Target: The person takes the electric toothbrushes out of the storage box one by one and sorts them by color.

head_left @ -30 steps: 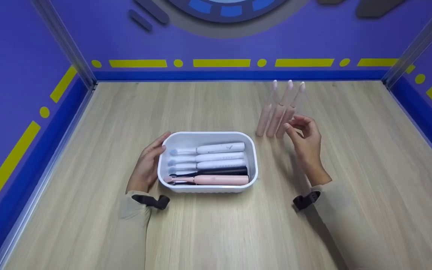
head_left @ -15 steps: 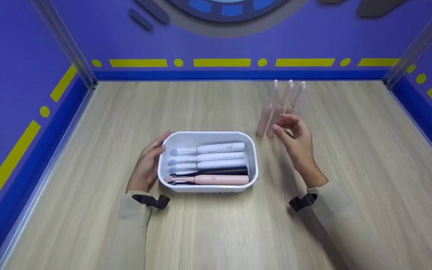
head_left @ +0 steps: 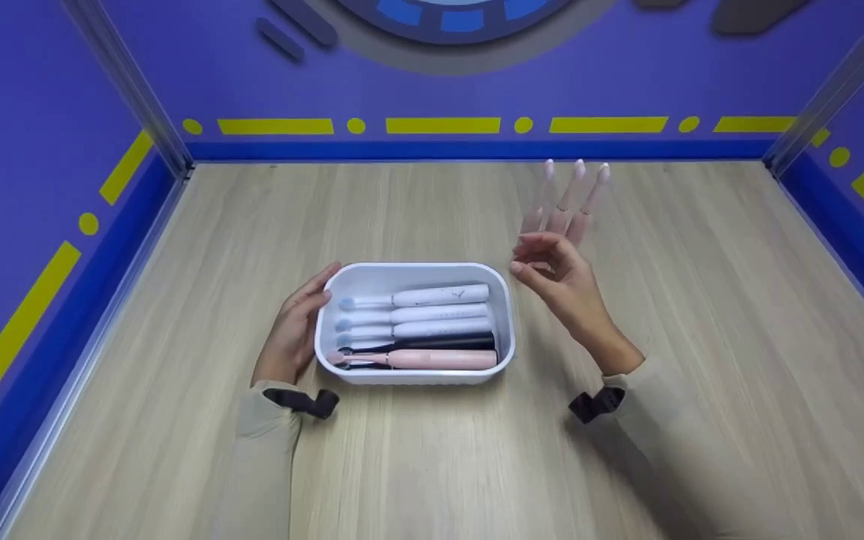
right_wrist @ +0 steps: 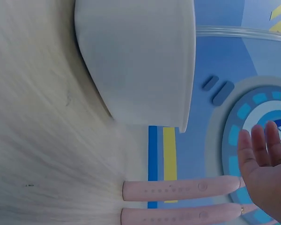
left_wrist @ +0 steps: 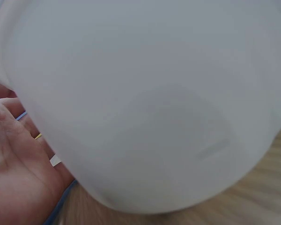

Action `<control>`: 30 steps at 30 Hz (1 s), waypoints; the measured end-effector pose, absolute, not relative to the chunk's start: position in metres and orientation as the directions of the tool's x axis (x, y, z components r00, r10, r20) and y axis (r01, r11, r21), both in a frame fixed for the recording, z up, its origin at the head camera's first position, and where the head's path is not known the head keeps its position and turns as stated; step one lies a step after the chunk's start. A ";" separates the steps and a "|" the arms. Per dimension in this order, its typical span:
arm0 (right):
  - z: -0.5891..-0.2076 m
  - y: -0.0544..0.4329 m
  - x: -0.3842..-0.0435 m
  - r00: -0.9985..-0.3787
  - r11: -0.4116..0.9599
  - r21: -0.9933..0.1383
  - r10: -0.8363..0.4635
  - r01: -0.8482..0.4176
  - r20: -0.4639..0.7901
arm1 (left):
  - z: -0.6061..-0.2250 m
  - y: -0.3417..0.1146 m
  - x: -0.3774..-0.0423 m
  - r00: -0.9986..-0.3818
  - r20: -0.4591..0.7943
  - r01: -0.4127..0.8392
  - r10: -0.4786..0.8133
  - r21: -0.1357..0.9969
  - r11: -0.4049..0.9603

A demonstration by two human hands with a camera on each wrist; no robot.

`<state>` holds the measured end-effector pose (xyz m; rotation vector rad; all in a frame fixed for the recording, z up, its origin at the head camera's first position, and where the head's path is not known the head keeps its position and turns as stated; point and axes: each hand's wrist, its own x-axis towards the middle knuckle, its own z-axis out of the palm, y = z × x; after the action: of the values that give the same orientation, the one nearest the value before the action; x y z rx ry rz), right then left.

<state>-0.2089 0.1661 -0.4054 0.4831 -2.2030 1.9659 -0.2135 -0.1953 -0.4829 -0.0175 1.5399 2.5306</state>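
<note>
In the head view, my left hand (head_left: pixel 291 330) holds the left end of a white plastic bin (head_left: pixel 415 379), its thumb at the rim and fingers along the outside. Inside lie several electric toothbrushes: white ones (head_left: pixel 439 296), a black one (head_left: pixel 451 342) and a pink one (head_left: pixel 443 360) nearest me. My right hand (head_left: pixel 563 281) hovers by the bin's right back corner, fingers loosely bent, holding nothing. Behind it stand three upright pink electric toothbrushes (head_left: pixel 580 225), their lower handles partly hidden by that hand. The right wrist view shows pink handles (right_wrist: pixel 180 189) beside the bin.
A wood-grain table (head_left: pixel 417 465) lies under everything. Blue-purple panels (head_left: pixel 447 97) with yellow marks enclose its back and sides. A black wrist camera (head_left: pixel 597 405) sits on the right cuff, another wrist camera (head_left: pixel 301 403) on the left.
My right hand has moved left, from beside the rightmost standing toothbrush past the others toward the bin. The left hand, bin and toothbrushes stay in place.
</note>
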 end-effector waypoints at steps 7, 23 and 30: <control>-0.400 0.156 -0.209 -0.930 0.119 -0.945 -0.251 -0.304 0.268 | -0.484 -0.196 -0.213 -0.986 -0.090 -0.146 0.143 0.881 -0.449; -0.390 0.143 -0.214 -0.813 0.267 -0.900 -0.565 -0.345 0.144 | -0.484 -0.195 -0.213 -0.987 -0.086 -0.135 0.135 0.901 -0.412; -0.387 0.137 -0.217 -0.718 0.351 -0.837 -0.692 -0.419 0.070 | -0.484 -0.194 -0.213 -0.988 -0.084 -0.133 0.131 0.894 -0.428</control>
<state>-0.2171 0.1366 -0.3875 1.1977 -2.8138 1.5817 -0.2134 -0.1941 -0.4842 -0.0024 1.5846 2.5303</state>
